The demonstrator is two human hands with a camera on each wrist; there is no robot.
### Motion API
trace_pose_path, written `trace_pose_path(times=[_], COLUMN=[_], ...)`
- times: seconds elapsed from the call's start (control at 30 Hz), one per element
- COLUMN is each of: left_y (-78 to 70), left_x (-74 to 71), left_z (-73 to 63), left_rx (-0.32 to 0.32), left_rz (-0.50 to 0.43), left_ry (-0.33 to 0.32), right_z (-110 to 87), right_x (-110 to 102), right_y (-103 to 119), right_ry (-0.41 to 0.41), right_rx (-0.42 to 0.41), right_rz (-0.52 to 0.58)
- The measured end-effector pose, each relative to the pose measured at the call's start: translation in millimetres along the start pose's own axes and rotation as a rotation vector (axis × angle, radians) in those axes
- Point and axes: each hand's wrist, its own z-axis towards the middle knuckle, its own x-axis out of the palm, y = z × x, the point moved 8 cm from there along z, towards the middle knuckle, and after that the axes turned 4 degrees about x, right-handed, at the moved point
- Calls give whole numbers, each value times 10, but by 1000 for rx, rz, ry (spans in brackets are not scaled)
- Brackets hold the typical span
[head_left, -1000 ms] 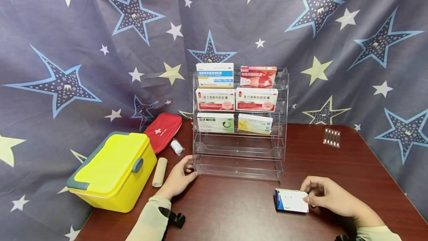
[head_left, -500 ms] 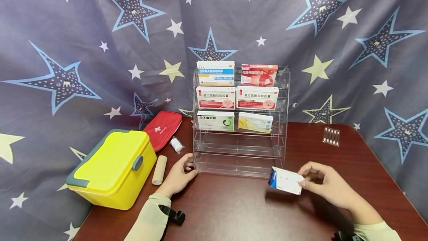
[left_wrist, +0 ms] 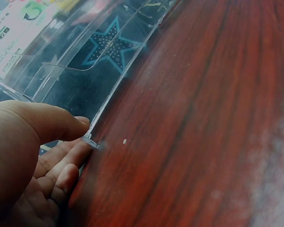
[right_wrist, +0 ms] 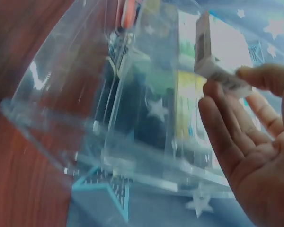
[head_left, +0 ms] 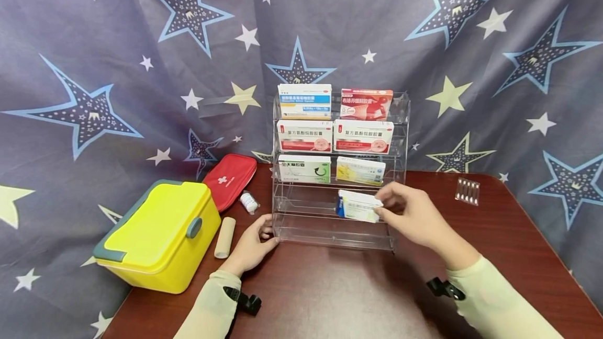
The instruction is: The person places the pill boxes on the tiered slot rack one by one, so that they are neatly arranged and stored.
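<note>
In the head view, my right hand pinches a white and blue medicine box by its right end. The box is tilted in front of the fourth tier of a clear acrylic display rack. The right wrist view has the medicine box between thumb and fingers, its narrow side showing. My left hand holds the rack's lower left front corner. Seen from the left wrist, the thumb of the left hand lies at the clear edge with the fingers curled on the other side.
Upper tiers hold several medicine boxes, including a red one and a green-white one. A yellow lidded box, red first-aid pouch, small white bottle and tan roll stand left. A swab pack lies right.
My right hand has lifted the medicine box off the table and carried it up and left to the rack's fourth tier. The left hand stays at the rack's corner.
</note>
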Motion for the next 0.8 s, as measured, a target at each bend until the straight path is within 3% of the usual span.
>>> trace_pose_path(times=[0.37, 0.57, 0.8], left_y=[-16, -14, -1], left_x=[7, 8, -4], left_z=[19, 18, 4], left_rx=[-11, -1, 1], left_rz=[13, 12, 5], left_ry=[1, 7, 1], right_z=[473, 601, 676], right_x=[549, 737, 918], right_y=[208, 219, 274], right_ry=[-14, -21, -56], right_rx=[29, 29, -35], right_rz=[-54, -68, -129])
